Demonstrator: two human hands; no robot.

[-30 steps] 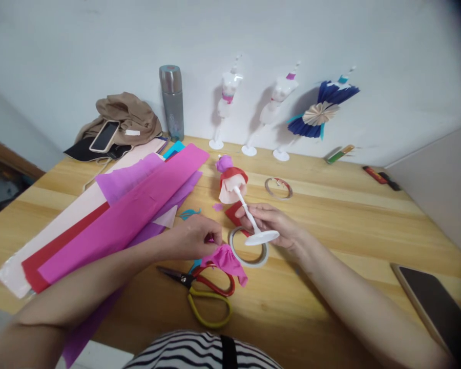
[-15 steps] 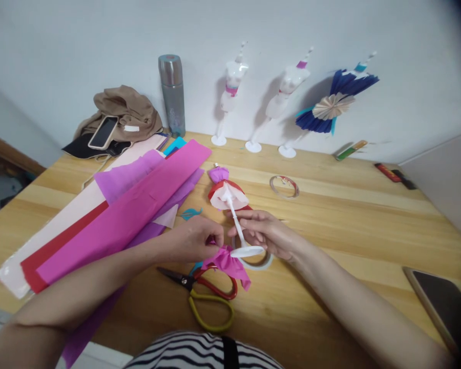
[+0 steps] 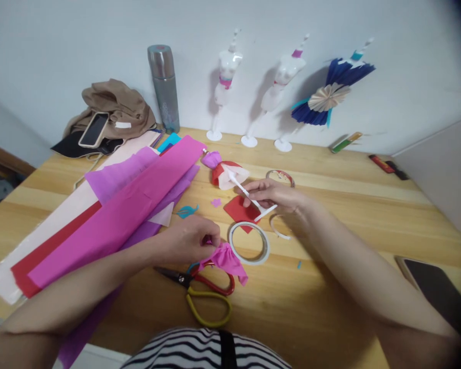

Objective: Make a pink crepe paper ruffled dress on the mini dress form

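Observation:
My right hand [image 3: 271,195] has its fingers around the white stem of a small mannequin stand [image 3: 240,185]. This mannequin is tilted, its base toward me, and wears a purple top and a red and pale pink paper skirt [image 3: 232,173]. Closed in a pinch, my left hand [image 3: 195,238] holds a gathered piece of bright pink crepe paper [image 3: 226,261], whose loose end hangs beside the scissors. Between the hands lie a roll of white tape [image 3: 232,251] and a red paper piece [image 3: 240,209]. The scissors [image 3: 209,292], with red and yellow handles, rest below my left hand.
Long crepe paper sheets [image 3: 111,220] cover the left side. Three mannequins, one in a blue paper dress [image 3: 330,97], stand along the wall near a steel flask [image 3: 165,89]. A phone [image 3: 434,292] lies at right, and a red-and-white ring [image 3: 288,177] behind my right hand.
My right hand has moved up and away, swinging the dressed mannequin's base to the right and uncovering the tape roll and red paper. My left hand still pinches the pink crepe paper.

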